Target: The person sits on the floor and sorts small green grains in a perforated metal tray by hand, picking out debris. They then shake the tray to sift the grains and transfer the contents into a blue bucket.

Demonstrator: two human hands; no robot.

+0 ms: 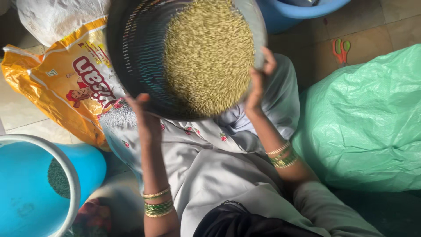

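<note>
I hold a round dark metal sieve (131, 52) tilted over my lap, filled with yellowish-green grain (208, 55) heaped toward its right side. My left hand (147, 118) grips the sieve's lower left rim. My right hand (258, 85) grips the right rim, fingers curled over the edge. Both wrists carry green and gold bangles. The grain looks blurred, as if in motion. My lap below is covered in grey cloth with small pink flowers.
An orange printed sack (61, 83) lies at the left with a white bag (57, 15) above it. A blue drum (39, 188) holding some dark green grain stands at the lower left. A large green plastic sack (368, 123) fills the right. Orange scissors (340, 50) lie on the tiled floor; a blue tub (289, 13) is at the top.
</note>
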